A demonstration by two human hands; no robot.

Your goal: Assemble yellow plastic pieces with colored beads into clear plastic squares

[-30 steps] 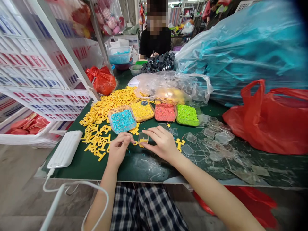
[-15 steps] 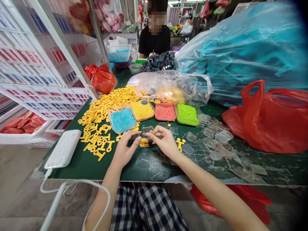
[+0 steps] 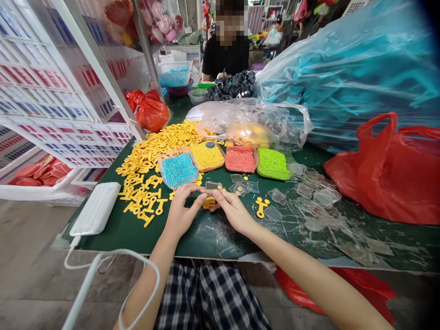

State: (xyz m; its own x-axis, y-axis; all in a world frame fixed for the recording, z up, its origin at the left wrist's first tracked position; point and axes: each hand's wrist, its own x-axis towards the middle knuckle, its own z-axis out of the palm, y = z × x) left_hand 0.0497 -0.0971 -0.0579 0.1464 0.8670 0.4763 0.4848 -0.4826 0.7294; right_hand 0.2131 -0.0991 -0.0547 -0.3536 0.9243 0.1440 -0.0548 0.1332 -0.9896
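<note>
My left hand (image 3: 182, 211) and my right hand (image 3: 232, 208) meet over the green table (image 3: 113, 233). Together their fingertips pinch a small clear plastic piece (image 3: 213, 185), held just above a small yellow part (image 3: 208, 203) on the table. Right behind stand trays of blue beads (image 3: 178, 169), yellow beads (image 3: 206, 155), pink beads (image 3: 240, 158) and green beads (image 3: 273, 163). A heap of yellow plastic pieces (image 3: 154, 151) spreads to the left. Several clear plastic covers (image 3: 309, 197) lie scattered to the right.
A white power bank (image 3: 96, 208) with a cable lies at the left table edge. Red bags (image 3: 388, 174) (image 3: 148, 110) and a big blue plastic bag (image 3: 347, 68) flank the table. A person in black (image 3: 225, 57) sits at the far end behind black parts (image 3: 232, 86).
Both hands lifted the clear piece off the yellow part and moved slightly away from me; the yellow part now lies below the fingers. The camera view shifted a little.
</note>
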